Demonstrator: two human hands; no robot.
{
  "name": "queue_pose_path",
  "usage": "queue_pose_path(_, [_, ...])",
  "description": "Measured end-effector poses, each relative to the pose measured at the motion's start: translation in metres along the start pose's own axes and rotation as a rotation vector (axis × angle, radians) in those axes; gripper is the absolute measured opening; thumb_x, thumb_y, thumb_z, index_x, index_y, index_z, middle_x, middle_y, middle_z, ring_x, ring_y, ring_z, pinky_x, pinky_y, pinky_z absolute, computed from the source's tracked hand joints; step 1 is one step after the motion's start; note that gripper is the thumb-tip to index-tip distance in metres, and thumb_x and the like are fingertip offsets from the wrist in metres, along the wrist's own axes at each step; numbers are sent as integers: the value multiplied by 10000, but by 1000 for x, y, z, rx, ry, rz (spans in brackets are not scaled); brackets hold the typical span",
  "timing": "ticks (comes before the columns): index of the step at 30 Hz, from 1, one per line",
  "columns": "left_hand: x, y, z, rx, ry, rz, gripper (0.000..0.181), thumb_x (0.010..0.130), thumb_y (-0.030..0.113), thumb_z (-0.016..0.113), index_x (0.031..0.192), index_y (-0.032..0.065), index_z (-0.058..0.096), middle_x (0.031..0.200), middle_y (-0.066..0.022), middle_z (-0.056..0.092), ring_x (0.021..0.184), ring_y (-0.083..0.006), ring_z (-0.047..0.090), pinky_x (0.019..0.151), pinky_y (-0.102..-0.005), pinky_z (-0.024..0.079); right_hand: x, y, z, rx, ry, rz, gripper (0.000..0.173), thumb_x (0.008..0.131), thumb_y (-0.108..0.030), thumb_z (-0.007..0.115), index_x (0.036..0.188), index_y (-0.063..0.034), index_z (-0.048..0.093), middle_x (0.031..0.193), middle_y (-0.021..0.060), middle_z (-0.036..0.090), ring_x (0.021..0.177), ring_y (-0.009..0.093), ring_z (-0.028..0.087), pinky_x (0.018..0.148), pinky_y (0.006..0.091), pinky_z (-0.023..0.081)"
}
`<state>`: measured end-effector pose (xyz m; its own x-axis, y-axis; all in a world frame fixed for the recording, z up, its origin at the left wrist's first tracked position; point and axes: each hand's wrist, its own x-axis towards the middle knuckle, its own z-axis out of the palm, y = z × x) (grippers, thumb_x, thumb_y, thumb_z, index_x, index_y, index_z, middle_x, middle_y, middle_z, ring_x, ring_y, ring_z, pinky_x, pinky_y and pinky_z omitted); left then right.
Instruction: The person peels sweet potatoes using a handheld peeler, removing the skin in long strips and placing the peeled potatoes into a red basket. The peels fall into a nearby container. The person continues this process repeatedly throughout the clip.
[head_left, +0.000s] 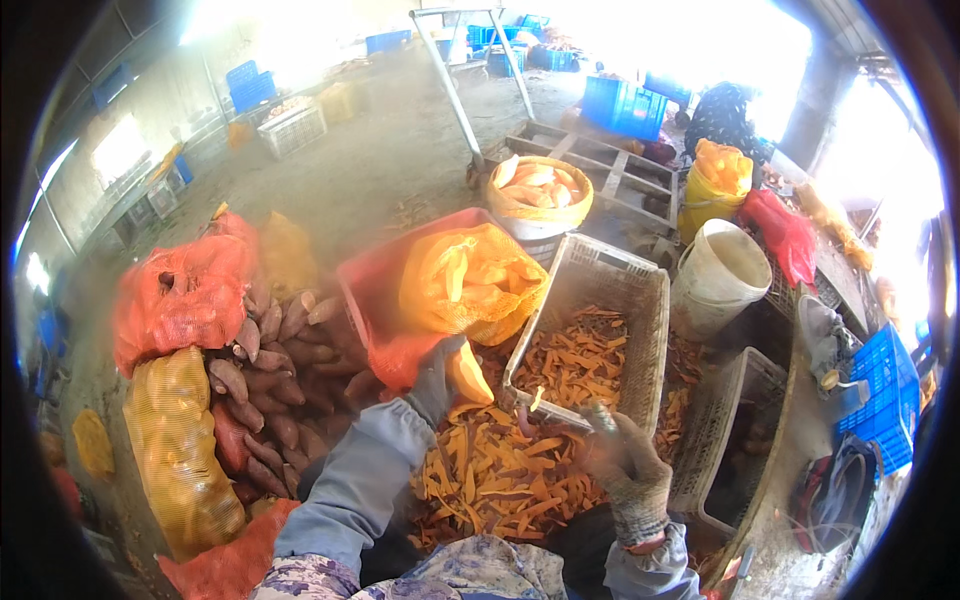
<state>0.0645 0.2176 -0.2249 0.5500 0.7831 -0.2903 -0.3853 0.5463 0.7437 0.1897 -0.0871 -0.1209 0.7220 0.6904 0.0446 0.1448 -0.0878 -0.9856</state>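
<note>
My left hand (433, 386), in a dark grey glove, grips a peeled orange sweet potato (469, 375). My right hand (632, 469), in a knitted work glove, is closed around a small, blurred tool (600, 417), probably a peeler; its shape is mostly hidden by the fingers. Between and below both hands spreads a heap of orange peelings (502, 480). Just beyond, a yellow mesh bag (431, 289) of peeled sweet potatoes sits in a red plastic tub (390, 255). To my left lies a pile of unpeeled sweet potatoes (281, 394).
A white plastic crate (654, 330) with peelings stands ahead of my right hand, beside stacked white buckets (724, 277). Another crate (705, 442) is at right. Full mesh sacks (176, 450) line the left. A metal-framed cart (592, 161) and a crouching person (716, 120) are farther off.
</note>
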Motion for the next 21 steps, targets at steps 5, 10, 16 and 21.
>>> queue_pose_path(5, [78, 25, 28, 259, -15, -49, 392, 879, 309, 729, 1117, 5, 658, 918, -98, 685, 790, -256, 709, 677, -348, 573, 15, 18, -2, -208, 132, 50, 595, 765, 46, 706, 1356, 33, 635, 1018, 34, 698, 684, 51, 527, 610, 219, 449])
queue_pose_path(10, [219, -5, 8, 685, -293, -166, 412, 860, 365, 740, 1133, 59, 694, 998, -135, 715, 911, -276, 715, 768, -385, 563, 26, 89, -29, 78, 120, 228, 707, 891, 105, 677, 1548, -29, 454, 1334, 154, 666, 849, 212, 682, 687, 302, 558])
queue_pose_path(16, [285, -12, 42, 1288, -282, -107, 458, 889, 422, 664, 1213, 97, 663, 1221, -173, 666, 1095, -305, 664, 942, -418, 502, 60, 66, -15, 405, 224, 217, 607, 935, 102, 593, 1518, 82, 424, 1119, 204, 693, 667, 137, 581, 556, 262, 478])
queue_pose_path(21, [340, 49, 69, 1728, 304, 99, 553, 904, 491, 591, 1327, 136, 613, 1408, -193, 610, 1256, -336, 608, 1074, -455, 447, 90, 30, -3, 1013, 163, 421, 486, 1040, -36, 484, 1500, 101, 413, 971, 173, 672, 592, 90, 497, 501, 243, 418])
